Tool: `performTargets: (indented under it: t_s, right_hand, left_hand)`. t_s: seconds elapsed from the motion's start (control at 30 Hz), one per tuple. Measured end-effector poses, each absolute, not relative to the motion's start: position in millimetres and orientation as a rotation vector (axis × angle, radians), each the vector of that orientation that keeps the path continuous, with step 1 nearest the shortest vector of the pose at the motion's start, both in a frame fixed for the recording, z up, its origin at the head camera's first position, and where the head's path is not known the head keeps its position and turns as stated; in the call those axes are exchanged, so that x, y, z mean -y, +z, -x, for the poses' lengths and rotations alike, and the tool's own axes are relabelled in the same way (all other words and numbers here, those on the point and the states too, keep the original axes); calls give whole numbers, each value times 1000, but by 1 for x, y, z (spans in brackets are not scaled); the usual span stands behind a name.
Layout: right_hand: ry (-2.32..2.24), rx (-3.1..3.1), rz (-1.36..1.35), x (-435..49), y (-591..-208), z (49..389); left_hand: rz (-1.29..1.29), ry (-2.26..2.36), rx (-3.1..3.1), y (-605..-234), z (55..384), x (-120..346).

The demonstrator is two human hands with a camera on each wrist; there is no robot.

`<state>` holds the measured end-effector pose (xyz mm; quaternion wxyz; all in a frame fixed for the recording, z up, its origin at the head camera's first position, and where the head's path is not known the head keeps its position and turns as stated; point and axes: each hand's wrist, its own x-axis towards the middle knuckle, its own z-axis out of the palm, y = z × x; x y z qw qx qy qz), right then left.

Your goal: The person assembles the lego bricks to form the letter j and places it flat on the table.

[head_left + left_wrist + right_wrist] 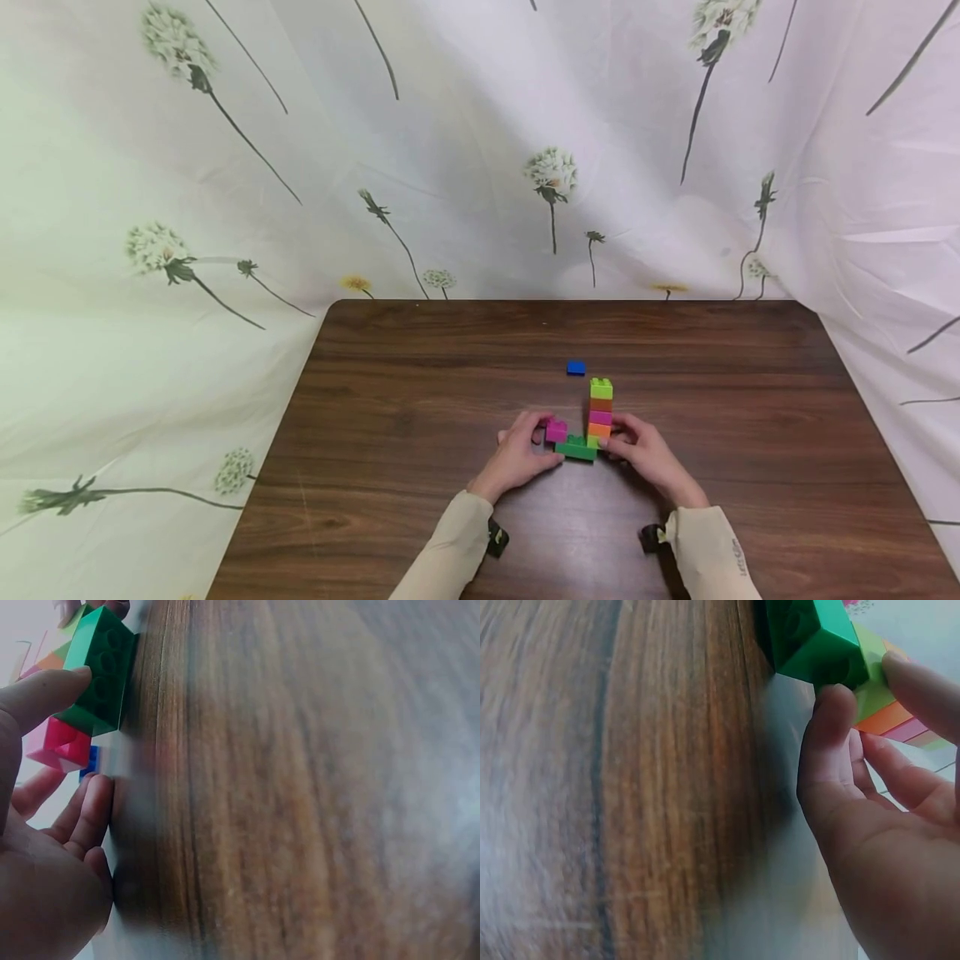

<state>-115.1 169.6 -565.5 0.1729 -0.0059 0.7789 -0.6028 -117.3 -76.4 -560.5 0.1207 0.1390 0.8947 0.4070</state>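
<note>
Both hands hold one toy brick assembly. Its base is a long green brick [576, 451], with a magenta brick [556, 430] at the left end and a tower of stacked lime, orange, magenta and red-brown bricks [601, 405] at the right end. My left hand [516, 456] grips the left side, its thumb [52, 694] on the green brick and a finger near the magenta one. On the tower's foot, my right hand [654, 458] pinches the lowest lime brick [874, 694]. The green brick's hollow underside [109, 667] shows in the left wrist view, tilted off the table.
A small blue brick [576, 367] lies behind the assembly on the dark wooden table [420, 375]. A white cloth [465, 167] printed with dandelions hangs behind and beside the table. Both wrists wear black straps [497, 537].
</note>
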Motion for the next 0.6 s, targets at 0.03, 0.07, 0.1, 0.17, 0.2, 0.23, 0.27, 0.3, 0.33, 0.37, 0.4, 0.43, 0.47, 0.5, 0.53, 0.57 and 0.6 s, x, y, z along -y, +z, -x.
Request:
performTargets:
  t_s: [0.03,0.07,0.1,0.17,0.2,0.23,0.27,0.3,0.33,0.37,0.4,0.43,0.47,0.5,0.53,0.57,0.6]
  right_hand:
    - [-1722,-2196,6,-169,-565,115]
    - [-1730,-2186,1,-169,-565,115]
    - [-1741,-2174,-12,-169,-565,115]
    - [-1758,-2155,-33,-169,-565,115]
    - [-1765,-2148,-40,-168,-565,115]
    - [-1775,-2137,-52,-168,-565,115]
    - [-1780,-2131,-62,-168,-566,115]
    - [-1786,-2125,-71,-168,-567,115]
    - [-1786,-2122,-83,-168,-568,115]
    - [-1784,-2120,-94,-168,-568,115]
    - [-1784,-2118,-98,-168,-568,114]
    - [-1784,-2117,-107,-168,-569,114]
    - [-1784,-2115,-115,-168,-569,114]
    - [-1790,-2110,-115,-167,-568,114]
    - [-1800,-2099,-118,-166,-567,114]
    - [-1810,-2090,-117,-166,-567,114]
    - [-1820,-2084,-114,-165,-566,114]
  left_hand:
    - [-404,1185,-2613,-560,117,76]
    - [-404,1179,-2615,-560,117,76]
    - [-406,1175,-2618,-560,117,76]
    - [-420,1170,-2627,-560,117,76]
    - [-425,1164,-2630,-560,116,76]
    - [-424,1159,-2630,-560,116,75]
    - [-427,1152,-2633,-560,116,75]
    - [-427,1149,-2635,-560,116,74]
    - [-423,1143,-2635,-559,116,74]
    - [-418,1141,-2633,-558,116,74]
    - [-415,1138,-2633,-558,116,73]
    - [-411,1137,-2632,-557,115,72]
    - [-411,1131,-2635,-557,115,71]
    - [-412,1128,-2638,-557,114,70]
    - [-415,1122,-2642,-556,114,69]
    - [-417,1119,-2644,-556,114,68]
    - [-418,1113,-2645,-556,113,67]
